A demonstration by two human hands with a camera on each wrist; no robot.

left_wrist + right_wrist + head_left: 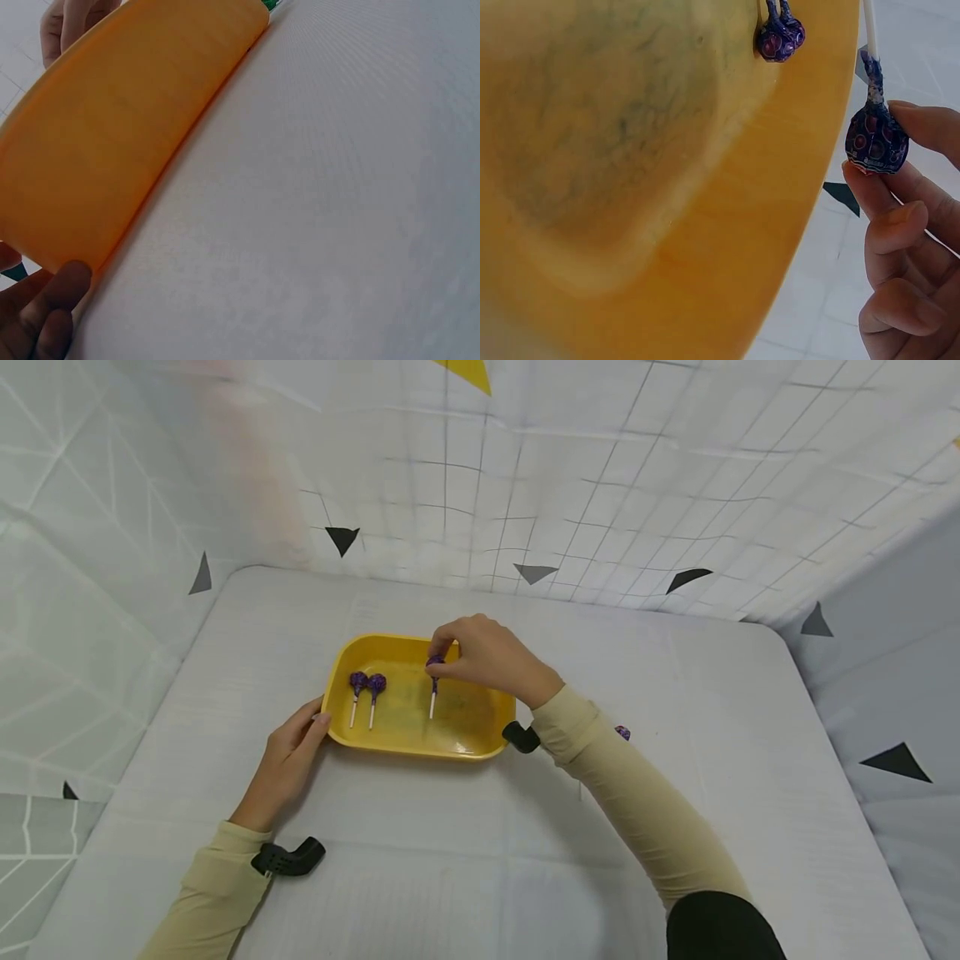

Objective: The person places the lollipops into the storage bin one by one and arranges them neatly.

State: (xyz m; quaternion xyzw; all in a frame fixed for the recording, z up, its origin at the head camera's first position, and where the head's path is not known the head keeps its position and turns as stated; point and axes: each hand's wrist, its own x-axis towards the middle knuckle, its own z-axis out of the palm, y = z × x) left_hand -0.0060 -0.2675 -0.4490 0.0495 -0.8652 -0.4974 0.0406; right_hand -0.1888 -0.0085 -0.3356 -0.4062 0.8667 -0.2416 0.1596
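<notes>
A yellow tray lies on the white-covered table, with two purple-wrapped lollipops side by side at its left, sticks toward the person. My left hand grips the tray's left end; the left wrist view has its fingers against the tray's outer wall. Over the tray, my right hand pinches a third lollipop by its wrapped head, the white stick pointing toward the person. In the right wrist view the lollipop is between thumb and fingertips of the right hand.
Another purple lollipop lies on the table to the right, partly hidden by the right forearm. A thin stick end shows below that forearm. White patterned sheets hang behind the table and at its sides.
</notes>
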